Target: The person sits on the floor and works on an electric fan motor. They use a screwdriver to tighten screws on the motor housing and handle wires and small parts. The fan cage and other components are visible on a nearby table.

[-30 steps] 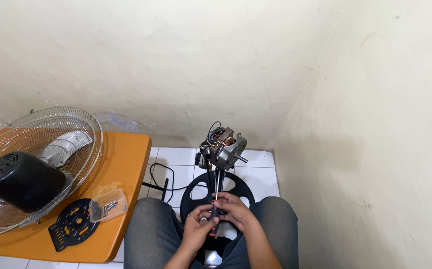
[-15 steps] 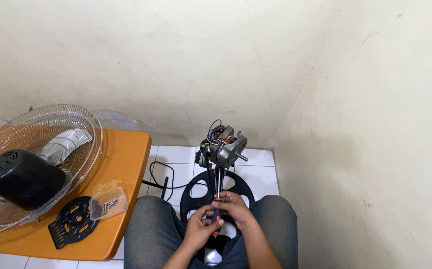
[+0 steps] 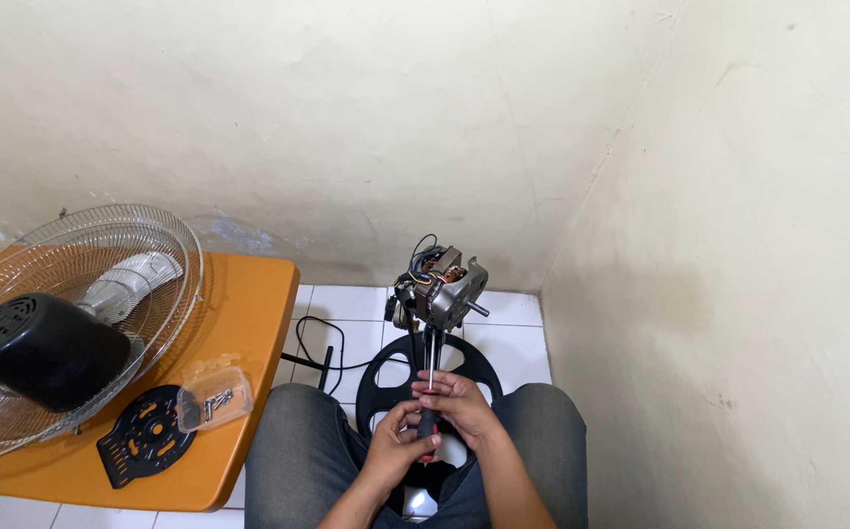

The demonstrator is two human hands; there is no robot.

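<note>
Black-and-red, the screwdriver (image 3: 428, 411) stands nearly upright between your knees, its shaft pointing up at the underside of the bare fan motor (image 3: 442, 287) atop the black stand pole. Your left hand (image 3: 393, 449) has its grip closed low on the handle; your right hand (image 3: 464, 404) is closed around the upper handle just beside it, the two hands touching. Behind the pole the round black base (image 3: 398, 370) rests on the white floor tiles, a black cord (image 3: 319, 345) trailing to its left.

On the orange bench (image 3: 249, 323) at your left, the wire fan guard (image 3: 82, 294) with the black motor cover (image 3: 43, 351) fills the far corner. A black ring plate (image 3: 146, 446) and a small clear bag of screws (image 3: 212, 400) lie near the front edge.

Judging from this, the tip could slip off its screw if you push off-axis, since the motor sits high on a thin pole that may sway. Loose wires (image 3: 423, 257) on top could snag.
</note>
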